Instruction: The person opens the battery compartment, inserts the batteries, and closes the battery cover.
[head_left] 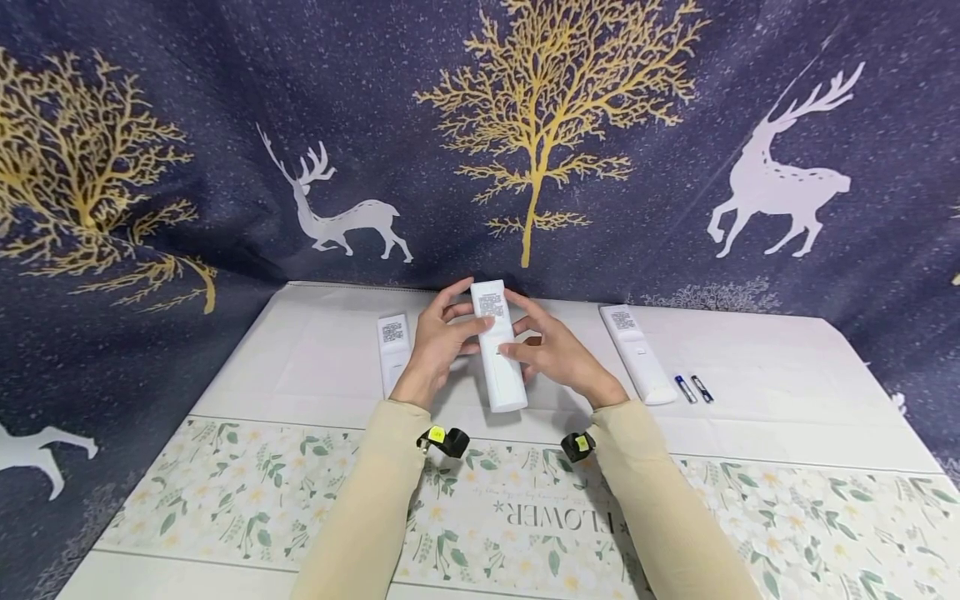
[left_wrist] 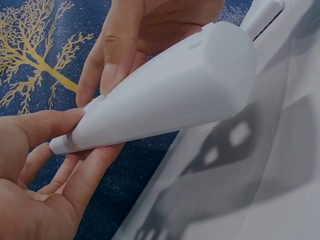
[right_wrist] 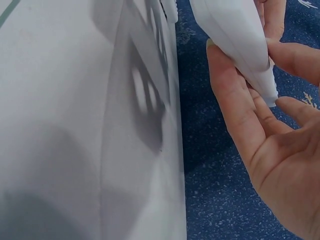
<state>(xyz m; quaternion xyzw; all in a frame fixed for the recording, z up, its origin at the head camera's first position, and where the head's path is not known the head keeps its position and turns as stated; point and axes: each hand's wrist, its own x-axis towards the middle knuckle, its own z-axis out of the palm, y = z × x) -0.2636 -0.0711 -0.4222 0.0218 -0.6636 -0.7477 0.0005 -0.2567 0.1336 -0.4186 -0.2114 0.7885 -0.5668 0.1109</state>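
Both hands hold a white remote control (head_left: 504,383) above the table, its printed back facing up. My left hand (head_left: 442,340) grips its far left side, the thumb lying over the back and other fingers underneath, as the left wrist view shows. From the other side my right hand (head_left: 553,350) pinches it, thumb pressed on the back near the small latch mark. In the right wrist view, fingers of the right hand (right_wrist: 277,145) support the remote's underside. What lies under the cover cannot be seen.
A second white remote (head_left: 392,342) lies to the left, partly behind the left hand. Further right rests a third remote (head_left: 637,354), beside a blue battery (head_left: 685,389) and a black one (head_left: 702,389). Behind the table hangs a dark blue cloth (head_left: 480,192) with deer and trees.
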